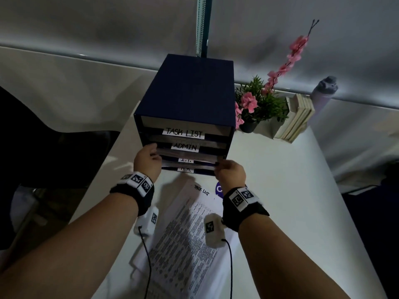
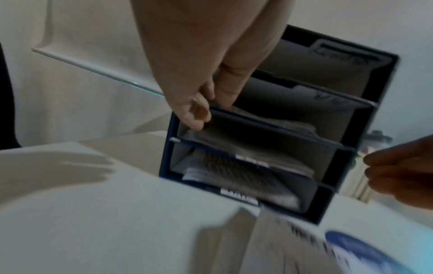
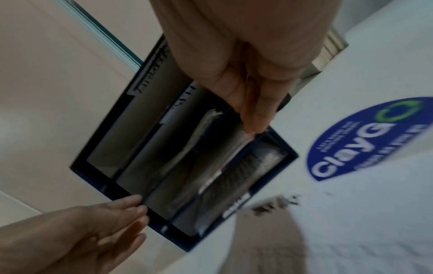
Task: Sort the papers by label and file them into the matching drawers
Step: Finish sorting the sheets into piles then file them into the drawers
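At the third slot of the drawer unit, we pinch a paper at both edges, left hand and right hand grasping it level, likely to slide it in square; more papers wait on the worktop.

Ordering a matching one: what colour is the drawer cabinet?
Dark navy blue drawer cabinet, clearest in the head view.

Navy drawer unit w/ white labels (black lettering), pink flowers.
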Action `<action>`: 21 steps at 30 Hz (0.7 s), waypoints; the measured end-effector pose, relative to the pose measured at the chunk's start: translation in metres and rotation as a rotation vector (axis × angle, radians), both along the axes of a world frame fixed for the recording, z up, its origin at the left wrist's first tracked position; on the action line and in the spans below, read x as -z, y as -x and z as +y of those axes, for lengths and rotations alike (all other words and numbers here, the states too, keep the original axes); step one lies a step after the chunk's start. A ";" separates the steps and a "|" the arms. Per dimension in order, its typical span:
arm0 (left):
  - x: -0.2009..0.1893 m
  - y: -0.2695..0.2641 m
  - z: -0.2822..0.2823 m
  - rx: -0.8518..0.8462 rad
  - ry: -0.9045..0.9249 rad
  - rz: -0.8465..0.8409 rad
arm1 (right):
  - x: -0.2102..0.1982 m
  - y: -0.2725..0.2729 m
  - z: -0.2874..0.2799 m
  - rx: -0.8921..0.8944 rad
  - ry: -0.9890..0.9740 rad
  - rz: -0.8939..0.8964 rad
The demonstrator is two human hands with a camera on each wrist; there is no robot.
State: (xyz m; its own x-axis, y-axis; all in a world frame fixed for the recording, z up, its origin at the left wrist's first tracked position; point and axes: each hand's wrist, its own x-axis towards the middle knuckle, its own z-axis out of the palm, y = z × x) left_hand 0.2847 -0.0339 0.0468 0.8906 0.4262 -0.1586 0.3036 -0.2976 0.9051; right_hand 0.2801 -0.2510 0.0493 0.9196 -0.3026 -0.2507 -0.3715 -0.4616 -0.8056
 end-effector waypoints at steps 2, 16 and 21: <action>0.013 0.021 -0.002 0.101 -0.086 0.126 | 0.010 0.017 -0.011 -0.047 0.049 0.057; 0.071 0.131 -0.028 0.476 -0.525 0.793 | 0.052 0.114 -0.069 0.072 0.320 0.607; 0.069 0.142 -0.046 0.408 -0.391 0.727 | 0.051 0.118 -0.058 -0.019 0.230 0.618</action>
